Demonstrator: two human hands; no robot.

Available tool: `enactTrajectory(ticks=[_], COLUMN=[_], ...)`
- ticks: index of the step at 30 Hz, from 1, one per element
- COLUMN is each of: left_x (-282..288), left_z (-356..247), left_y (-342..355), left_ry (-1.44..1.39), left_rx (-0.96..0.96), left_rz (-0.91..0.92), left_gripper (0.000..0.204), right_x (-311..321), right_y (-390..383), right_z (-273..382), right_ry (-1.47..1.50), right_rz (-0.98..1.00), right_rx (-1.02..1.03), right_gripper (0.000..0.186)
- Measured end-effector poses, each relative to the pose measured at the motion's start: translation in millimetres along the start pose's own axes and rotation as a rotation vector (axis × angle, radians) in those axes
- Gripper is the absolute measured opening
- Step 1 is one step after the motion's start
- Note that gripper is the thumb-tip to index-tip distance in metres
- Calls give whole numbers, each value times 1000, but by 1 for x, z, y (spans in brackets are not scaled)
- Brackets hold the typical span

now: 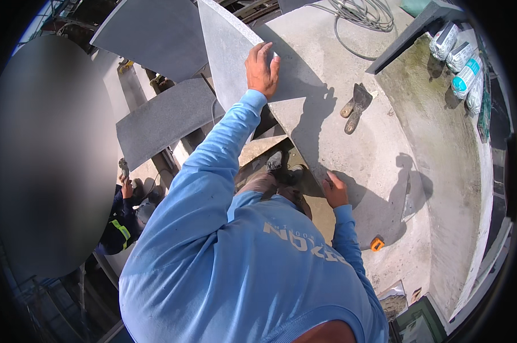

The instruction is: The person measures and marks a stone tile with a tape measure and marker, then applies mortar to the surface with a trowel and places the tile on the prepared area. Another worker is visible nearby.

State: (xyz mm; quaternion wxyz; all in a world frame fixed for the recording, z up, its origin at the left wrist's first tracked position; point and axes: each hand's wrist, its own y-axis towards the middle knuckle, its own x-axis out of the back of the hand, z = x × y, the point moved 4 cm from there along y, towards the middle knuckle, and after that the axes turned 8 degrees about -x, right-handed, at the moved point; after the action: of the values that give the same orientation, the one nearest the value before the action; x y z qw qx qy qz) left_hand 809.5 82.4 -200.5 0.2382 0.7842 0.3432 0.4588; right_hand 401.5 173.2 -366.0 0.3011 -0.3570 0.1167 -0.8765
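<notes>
My left hand (262,70) is closed over the top edge of an upright grey stone slab (227,54), fingers bent round its pale, speckled rim. Lower and to the right, my right hand (334,190) grips the near edge of a broad concrete ledge (350,51); its fingertips are partly hidden. On the ledge, beyond my right hand, two scrapers (358,106) with worn handles lie together, one blade over the other. An orange tape measure (377,244) rests on the concrete to the right of my right forearm.
More grey slabs (161,123) stand or lean at the left. A co-worker's gloved hand and dark sleeve (125,191) show there. A coiled cable (364,17) lies at the far side. Several foil sausage packs (467,74) sit by a curved concrete wall (441,148). A gap opens around my boots (278,163).
</notes>
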Motion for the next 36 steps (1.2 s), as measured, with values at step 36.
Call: enactTrajectory(ticks=[36], left_x=[436], left_z=[-175], left_y=[-499], left_ry=[-172], left_rx=[290], left_rz=[-123], left_gripper=[90], right_x=[-105], right_y=[108], right_z=[102], right_ry=[-941], right_rz=[217], right_rx=[52], right_gripper=[93])
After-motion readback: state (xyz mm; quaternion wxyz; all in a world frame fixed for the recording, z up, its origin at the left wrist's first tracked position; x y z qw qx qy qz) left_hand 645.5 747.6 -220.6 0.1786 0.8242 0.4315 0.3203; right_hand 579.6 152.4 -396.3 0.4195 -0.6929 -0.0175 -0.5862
